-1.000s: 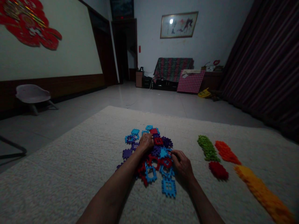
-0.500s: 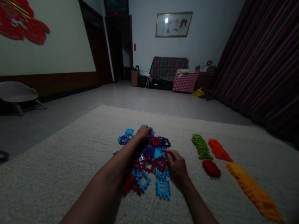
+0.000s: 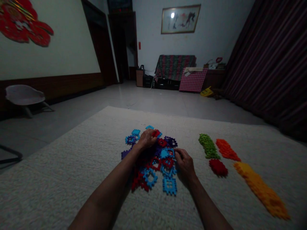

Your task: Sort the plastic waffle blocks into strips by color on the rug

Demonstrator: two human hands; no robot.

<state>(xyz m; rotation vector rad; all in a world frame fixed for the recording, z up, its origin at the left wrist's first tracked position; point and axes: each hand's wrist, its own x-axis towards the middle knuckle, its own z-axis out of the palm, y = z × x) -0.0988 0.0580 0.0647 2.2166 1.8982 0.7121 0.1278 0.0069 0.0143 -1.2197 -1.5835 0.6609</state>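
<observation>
A loose heap of plastic interlocking tiles with toothed edges, in blue, red and purple, lies on the pale mat (image 3: 83,166). My left hand (image 3: 146,139) reaches over the far part of the heap, its fingers closed on a red interlocking tile (image 3: 156,133). At the heap's right edge, my right hand (image 3: 185,163) has its thumb and fingers pinched at a light blue interlocking tile (image 3: 168,152). Nearer me lie a blue window-shaped tile (image 3: 169,186) and a blue tile with a large opening (image 3: 150,177). My left hand and forearm hide part of the heap.
On the right are rows of green tiles (image 3: 208,146), orange tiles (image 3: 227,149) and yellow tiles (image 3: 261,190), plus a small red stack (image 3: 218,167). A pale chair (image 3: 25,95) stands left; a cloth-covered piece of furniture (image 3: 176,67) is by the far wall.
My left hand has drawn slightly back toward me, baring more far tiles. The right hand stays by the heap's right edge. The whole view has shifted a little.
</observation>
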